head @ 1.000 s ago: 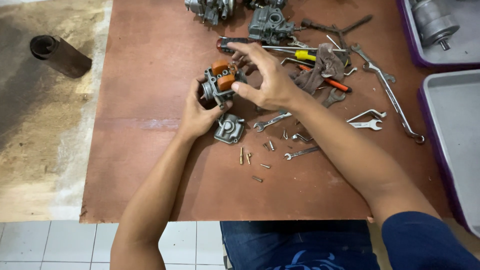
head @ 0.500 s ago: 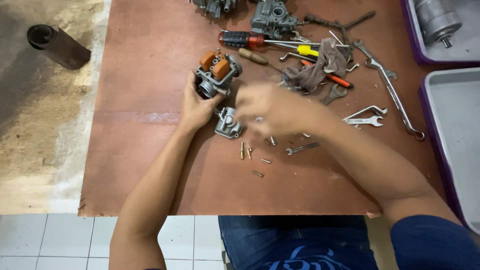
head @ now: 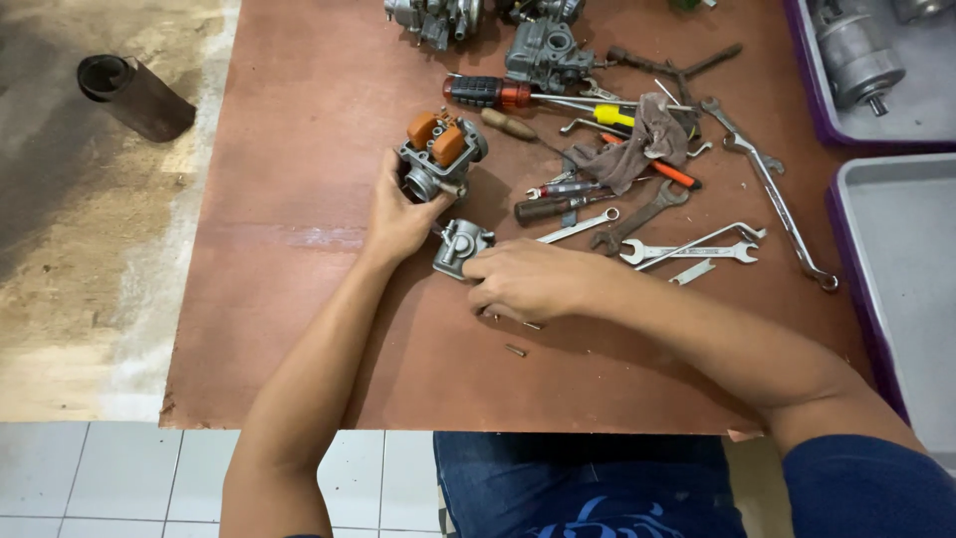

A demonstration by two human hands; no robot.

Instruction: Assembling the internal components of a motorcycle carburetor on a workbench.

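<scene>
Carburettor parts occupy both hands on the brown bench [head: 299, 329]. Nearest the person, a small loose pin [head: 515, 350] lies on the bare wood just below the right hand [head: 528, 282], which rests knuckles-up with fingers curled over other small screws; whether it has pinched one cannot be told. Its fingertips touch the grey float bowl [head: 458, 246], lying just beside it. Beyond, the left hand [head: 398, 214] is closed around the carburettor body [head: 438, 159], held tilted with its orange float facing up. Farther back lie open-ended spanners [head: 697, 247], screwdrivers [head: 518, 95], a grey rag [head: 637, 139] and two more carburettors [head: 543, 50]. The step in hand looks like picking small fasteners for the body; the next move calls for a fine fingertip pinch while the left hand keeps the body steady.
</scene>
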